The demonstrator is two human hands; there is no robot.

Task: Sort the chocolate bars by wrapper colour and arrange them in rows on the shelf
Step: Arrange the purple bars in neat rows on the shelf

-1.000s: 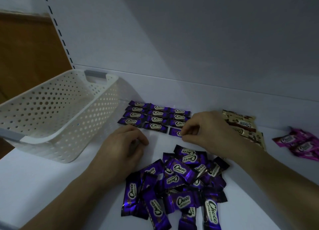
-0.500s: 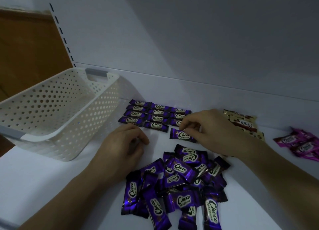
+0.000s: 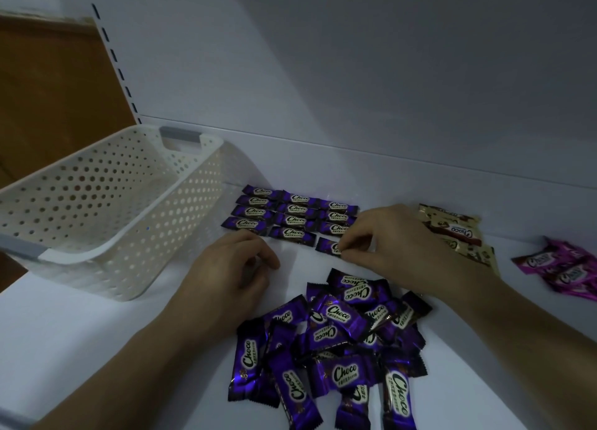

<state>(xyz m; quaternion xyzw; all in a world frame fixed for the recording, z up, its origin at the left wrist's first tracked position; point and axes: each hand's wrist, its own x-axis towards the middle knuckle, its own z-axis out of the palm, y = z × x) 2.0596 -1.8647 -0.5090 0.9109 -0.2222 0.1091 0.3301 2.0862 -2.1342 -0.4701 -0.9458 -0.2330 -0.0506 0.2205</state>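
Here right hand [image 3: 397,239] fingers [image 3: 350,246] pinch glossy purple bar [image 3: 328,245]; left hand [image 3: 232,268] curled, hold unclear

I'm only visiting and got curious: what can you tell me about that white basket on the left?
The basket is cream-white and looks like plastic. It is rectangular, with walls perforated by round holes. A grey handle sits at each short end. It stands upright on the white shelf, and what shows of its inside looks empty. Only the shelf can be seen touching it.
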